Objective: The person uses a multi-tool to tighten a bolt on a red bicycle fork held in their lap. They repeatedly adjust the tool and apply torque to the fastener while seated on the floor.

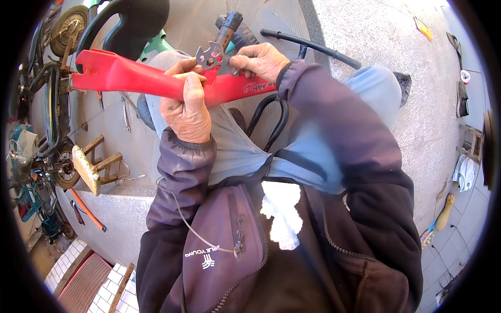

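Wrench work on the red frame (pixel 130 78) across my knees: my left hand (pixel 188 107) clamps it, my right hand (pixel 258 60) pinches the flat multi-wrench (pixel 210 56); next, I judge, a steady turn.

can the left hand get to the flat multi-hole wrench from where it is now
Probably yes. The left hand grips the red frame piece, with the flat multi-hole wrench just above its fingertips, and nothing lies between them. The right hand holds the wrench, though, and the left would have to release the frame.
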`<state>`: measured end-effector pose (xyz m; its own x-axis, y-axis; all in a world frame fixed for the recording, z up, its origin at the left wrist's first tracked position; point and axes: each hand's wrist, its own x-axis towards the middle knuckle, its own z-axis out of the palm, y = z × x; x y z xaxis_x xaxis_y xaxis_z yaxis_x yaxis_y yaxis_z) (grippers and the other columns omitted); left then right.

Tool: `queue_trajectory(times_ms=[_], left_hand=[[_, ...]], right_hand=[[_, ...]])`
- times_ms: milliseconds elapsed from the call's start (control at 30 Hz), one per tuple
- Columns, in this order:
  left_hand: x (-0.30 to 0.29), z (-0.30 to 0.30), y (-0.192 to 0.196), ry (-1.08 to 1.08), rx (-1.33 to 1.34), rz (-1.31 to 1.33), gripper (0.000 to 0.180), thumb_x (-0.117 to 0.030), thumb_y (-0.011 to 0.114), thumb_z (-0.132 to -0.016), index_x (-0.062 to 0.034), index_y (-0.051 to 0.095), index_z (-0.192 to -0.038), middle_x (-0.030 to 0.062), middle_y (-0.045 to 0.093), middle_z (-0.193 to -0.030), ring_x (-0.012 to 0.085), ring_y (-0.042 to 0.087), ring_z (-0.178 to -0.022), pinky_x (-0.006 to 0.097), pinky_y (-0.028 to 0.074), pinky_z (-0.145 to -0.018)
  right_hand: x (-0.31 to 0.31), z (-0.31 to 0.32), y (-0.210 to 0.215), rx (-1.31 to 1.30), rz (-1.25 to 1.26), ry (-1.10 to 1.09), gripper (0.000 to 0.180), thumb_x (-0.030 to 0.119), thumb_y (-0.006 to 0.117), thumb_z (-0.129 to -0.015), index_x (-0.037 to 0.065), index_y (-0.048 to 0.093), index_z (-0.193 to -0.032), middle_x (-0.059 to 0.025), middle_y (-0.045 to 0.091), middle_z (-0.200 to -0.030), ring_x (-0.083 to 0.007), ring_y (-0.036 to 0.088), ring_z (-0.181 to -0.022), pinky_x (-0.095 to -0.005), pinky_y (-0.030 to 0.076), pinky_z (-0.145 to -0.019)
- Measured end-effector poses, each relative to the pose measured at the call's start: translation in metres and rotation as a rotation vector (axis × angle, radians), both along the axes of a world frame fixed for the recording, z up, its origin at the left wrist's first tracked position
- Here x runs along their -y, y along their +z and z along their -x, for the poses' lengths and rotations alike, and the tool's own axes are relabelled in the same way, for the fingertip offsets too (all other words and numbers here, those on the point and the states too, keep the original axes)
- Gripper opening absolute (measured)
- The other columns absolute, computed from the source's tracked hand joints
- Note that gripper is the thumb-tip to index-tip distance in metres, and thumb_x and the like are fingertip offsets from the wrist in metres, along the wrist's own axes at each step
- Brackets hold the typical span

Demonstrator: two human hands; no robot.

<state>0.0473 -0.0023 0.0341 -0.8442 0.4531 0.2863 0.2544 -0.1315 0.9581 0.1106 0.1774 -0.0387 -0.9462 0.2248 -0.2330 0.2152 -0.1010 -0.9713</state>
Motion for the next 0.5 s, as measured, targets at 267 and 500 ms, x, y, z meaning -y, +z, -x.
queue_trajectory(times_ms=[267, 500], left_hand=[[0.002, -0.001, -0.004, -0.039, 0.033, -0.020, 0.011, -0.010, 0.060, -0.086, 0.0012, 0.062, -0.088, 0.0149, 0.059, -0.107, 0.0201, 0.057, -0.097, 0.036, 0.045, -0.088], [0.000, -0.001, -0.005, 0.004, -0.090, 0.003, 0.017, -0.009, 0.059, -0.085, 0.0020, 0.066, -0.096, 0.0163, 0.053, -0.121, 0.0220, 0.053, -0.105, 0.037, 0.041, -0.093]], right_hand=[[-0.016, -0.010, 0.029, -0.123, 0.070, -0.104, 0.030, 0.033, 0.070, -0.085, 0.003, 0.068, -0.084, 0.0006, 0.061, -0.070, -0.0046, 0.049, -0.060, -0.0217, 0.043, -0.056], [-0.026, -0.015, 0.050, -0.069, -0.010, 0.073, 0.024, 0.027, 0.068, -0.088, 0.003, 0.068, -0.084, 0.0019, 0.058, -0.068, -0.0030, 0.044, -0.057, -0.0200, 0.036, -0.051]])
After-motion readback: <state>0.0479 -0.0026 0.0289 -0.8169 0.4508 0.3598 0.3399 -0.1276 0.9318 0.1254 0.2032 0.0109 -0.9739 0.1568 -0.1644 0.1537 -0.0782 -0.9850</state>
